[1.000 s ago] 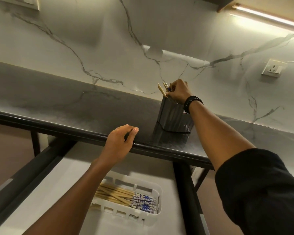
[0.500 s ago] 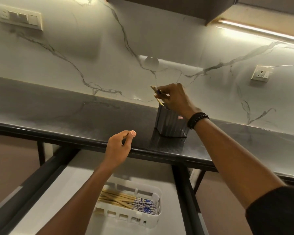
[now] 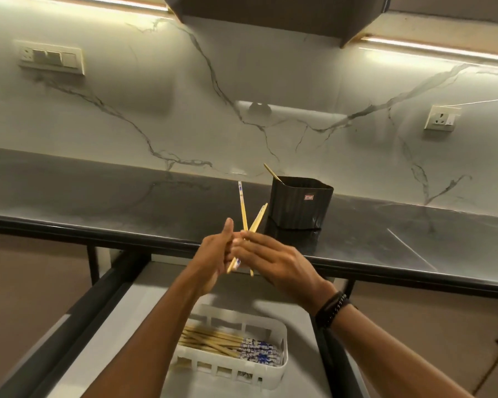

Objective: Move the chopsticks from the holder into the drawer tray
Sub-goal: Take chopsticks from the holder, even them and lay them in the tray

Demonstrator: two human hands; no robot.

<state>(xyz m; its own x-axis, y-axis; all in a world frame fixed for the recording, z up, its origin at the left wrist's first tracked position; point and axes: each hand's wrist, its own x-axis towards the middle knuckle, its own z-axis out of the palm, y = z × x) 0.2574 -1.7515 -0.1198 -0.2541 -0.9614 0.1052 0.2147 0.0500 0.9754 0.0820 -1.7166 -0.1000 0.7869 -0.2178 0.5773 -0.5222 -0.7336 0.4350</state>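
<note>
From the head view I see both hands meeting above the table (image 3: 385,239) edge: my left hand (image 3: 213,254) and right hand (image 3: 273,259) each pinch the two crossed chopsticks (image 3: 243,211). The holder (image 3: 299,206) stands just behind, one stick (image 3: 273,173) inside; the tray (image 3: 273,369) below holds more.

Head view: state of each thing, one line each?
Holder: upright on counter, one chopstick left inside.
Held chopsticks: two, crossed, above the open drawer.
Left hand: gripping them.
Right hand: gripping them.
Tray: in drawer, holds a bundle lying flat.
Drawer: open.
</note>
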